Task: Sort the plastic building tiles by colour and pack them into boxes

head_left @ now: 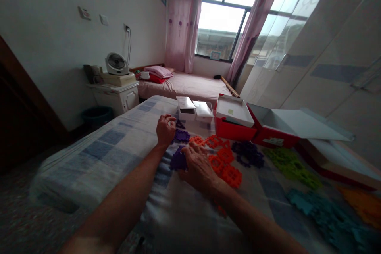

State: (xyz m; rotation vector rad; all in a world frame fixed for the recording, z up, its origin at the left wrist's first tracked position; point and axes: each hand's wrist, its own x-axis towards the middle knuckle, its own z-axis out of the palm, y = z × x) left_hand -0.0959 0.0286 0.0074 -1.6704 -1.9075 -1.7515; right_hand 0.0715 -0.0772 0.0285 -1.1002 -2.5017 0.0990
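My right hand [198, 162] reaches over the middle of the bed-like surface, its thumb and fingers closed on the edge of a purple interlocking puzzle piece [177, 159]. Farther off and to the left, my left hand [166, 129] has its fingers curled; what they hold, if anything, is hidden. Just right of it lie another purple piece [181, 135] and a small dark purple piece [180, 124]. Several orange pieces [225, 154] with cut-out shapes spread beside and partly behind my right hand. A pile of dark purple pieces [247, 154] lies farther right.
Green pieces [293, 166], teal pieces [327, 214] and yellow-orange pieces [361, 206] lie at right on the checked cloth [110, 143]. Two small white boxes [187, 114] and an open red box [233, 130] stand behind. Another red box [274, 137] has its white lid open.
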